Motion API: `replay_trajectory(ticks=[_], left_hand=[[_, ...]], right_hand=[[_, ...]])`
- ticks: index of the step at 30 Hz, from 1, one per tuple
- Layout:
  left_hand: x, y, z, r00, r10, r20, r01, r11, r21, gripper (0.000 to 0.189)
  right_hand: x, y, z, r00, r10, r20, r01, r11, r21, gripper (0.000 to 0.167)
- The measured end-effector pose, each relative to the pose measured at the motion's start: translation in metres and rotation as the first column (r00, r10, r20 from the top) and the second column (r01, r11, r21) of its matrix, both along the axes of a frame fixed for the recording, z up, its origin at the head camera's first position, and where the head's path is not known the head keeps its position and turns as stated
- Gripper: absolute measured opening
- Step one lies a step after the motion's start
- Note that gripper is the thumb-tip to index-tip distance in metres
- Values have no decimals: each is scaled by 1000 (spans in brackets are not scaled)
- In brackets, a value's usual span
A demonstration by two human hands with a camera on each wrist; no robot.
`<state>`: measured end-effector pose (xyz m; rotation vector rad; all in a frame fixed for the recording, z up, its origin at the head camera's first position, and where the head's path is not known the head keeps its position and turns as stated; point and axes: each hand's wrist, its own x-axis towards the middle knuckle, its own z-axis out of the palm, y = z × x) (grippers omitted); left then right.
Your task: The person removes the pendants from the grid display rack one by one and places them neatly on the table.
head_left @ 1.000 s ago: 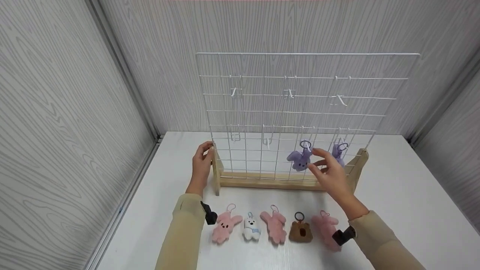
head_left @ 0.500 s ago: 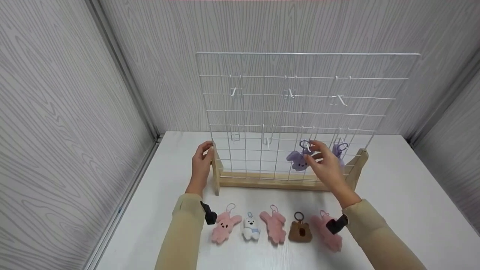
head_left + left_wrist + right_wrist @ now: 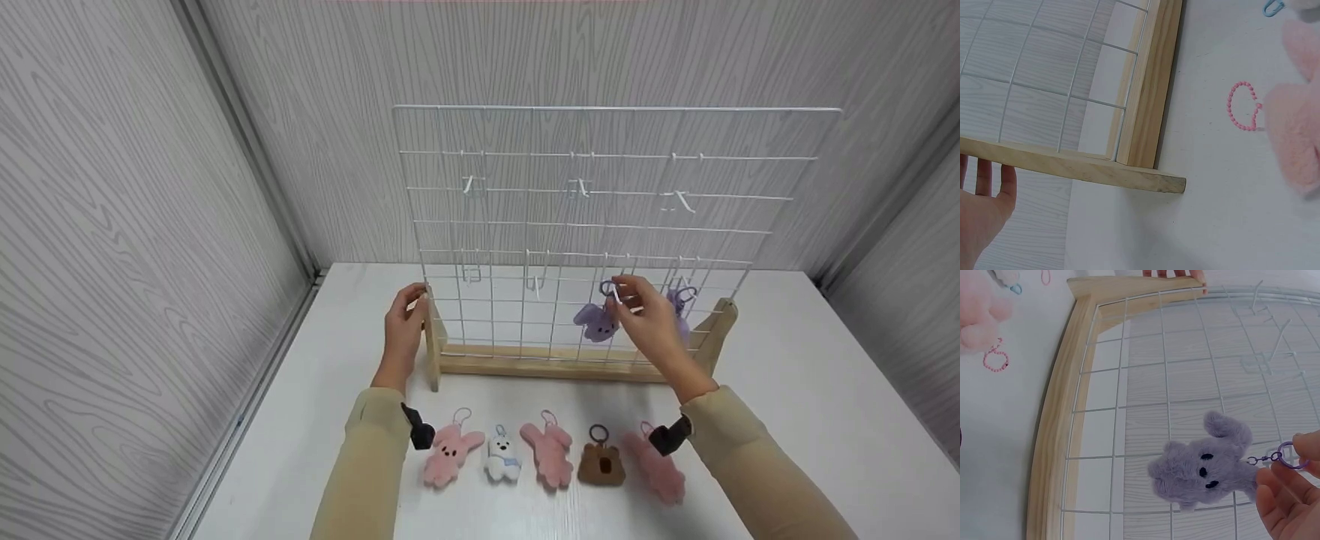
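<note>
A white wire grid rack (image 3: 615, 109) stands in a wooden base (image 3: 540, 362). My left hand (image 3: 405, 322) grips the rack's left wooden side post (image 3: 1089, 171), fingertips against its outer side. My right hand (image 3: 651, 319) pinches the purple ring (image 3: 1292, 455) of a purple plush keychain (image 3: 1202, 469) at a lower hook, its thumb on the ring. The plush hangs below the ring in the head view, partly covered by my fingers; whether the ring encircles the hook is hard to tell. Another purple plush keychain (image 3: 682, 322) hangs to the right, partly behind my hand.
Along the table in front lie a pink bunny keychain (image 3: 448, 454), a white plush keychain (image 3: 502, 457), another pink one (image 3: 551, 454), a brown plush keychain (image 3: 601, 461) and a third pink one (image 3: 656, 469). Several bare hooks (image 3: 681, 200) jut from the grid.
My right hand has moved up and left from beside the purple plush to its ring. The plush has barely shifted, and my left hand stays on the post.
</note>
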<state>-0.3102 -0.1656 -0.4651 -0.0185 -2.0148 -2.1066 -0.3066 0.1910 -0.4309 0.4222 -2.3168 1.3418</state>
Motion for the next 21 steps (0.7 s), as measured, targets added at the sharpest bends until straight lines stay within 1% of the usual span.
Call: replay_trajectory(ticks=[4,8,11,12,14,18,21], left_hand=[[-2,0,-2,1000,-2,-1,2,1000,0,33],[-9,-3,-13,1000,1,0,-1,1000,8,33],[-15,-5,-22,1000,7,6,-7,1000,2,34],[-15,-5,-23,1000,12,6,-12,1000,-6,34],[-16,-5,-24,1000,15,-2,-15,1000,-18,34],[-17,-5,-25,999,24,-24,-24,1000,-13,34],[-17,-5,-25,999,26,-22,-26,1000,-14,35]], right_hand=[[0,0,1,999,-19,-31,20,1000,13,18],[0,0,0,999,-21,-33,21,1000,-5,8],[2,0,-1,999,-21,-39,20,999,-25,6],[3,0,-1,999,-20,-43,19,999,-30,5],[5,0,-1,999,-20,-47,19,999,-37,4],[10,1,1,999,-6,-48,5,1000,-24,3],[14,2,2,999,-2,-39,2,1000,-10,5]])
